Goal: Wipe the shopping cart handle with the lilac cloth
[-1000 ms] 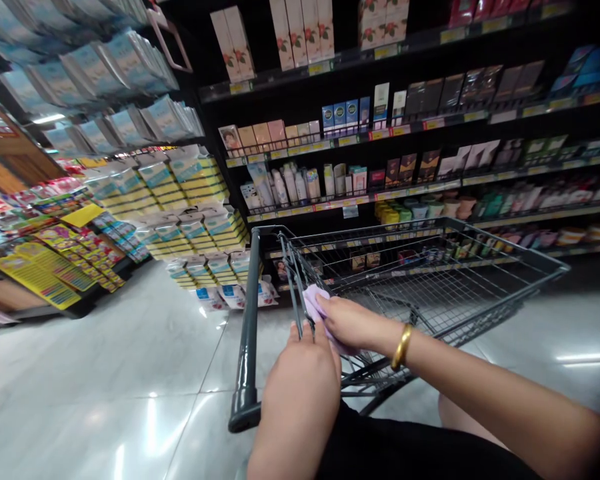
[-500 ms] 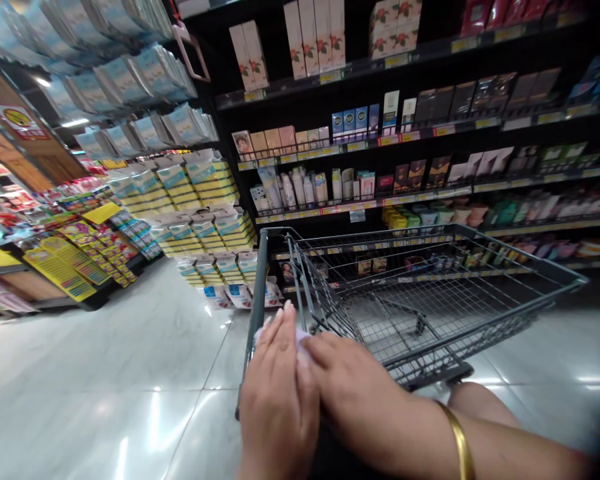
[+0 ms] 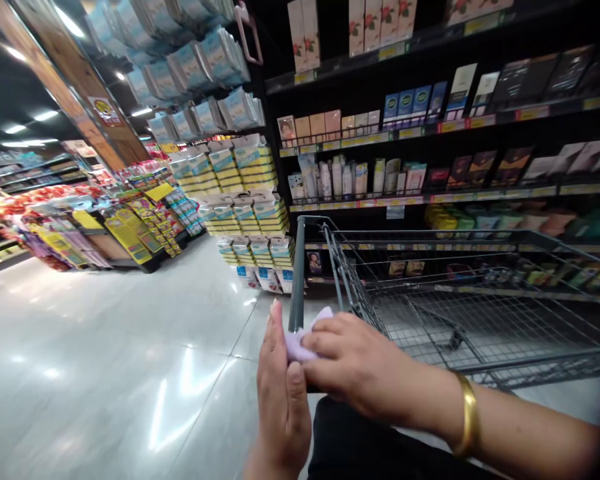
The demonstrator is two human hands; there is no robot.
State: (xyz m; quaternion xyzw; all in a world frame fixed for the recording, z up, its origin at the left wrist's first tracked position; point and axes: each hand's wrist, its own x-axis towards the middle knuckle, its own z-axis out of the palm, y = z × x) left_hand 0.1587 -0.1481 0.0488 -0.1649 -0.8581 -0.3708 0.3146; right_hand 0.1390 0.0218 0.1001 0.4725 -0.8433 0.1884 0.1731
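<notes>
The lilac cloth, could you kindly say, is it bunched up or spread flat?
Bunched up, where visible: the lilac cloth bulges from the right hand at the cart handle, one corner poking up.

R hand (image 3: 367, 370) holds lilac cloth (image 3: 296, 348) on cart handle (image 3: 297, 287) w/ L hand (image 3: 279, 393) flat alongside, stocked shelves (image 3: 360, 203) bhnd.

One shopping cart (image 3: 353, 283); at its handle (image 3: 298, 283), two hands (image 3: 283, 393) (image 3: 360, 363) and one lilac cloth (image 3: 296, 348); near it, one gold bangle (image 3: 469, 420).

lilac cloth (image 3: 297, 348) now at the cart handle (image 3: 297, 287) instead of the inner bars (image 3: 335, 273)
</notes>
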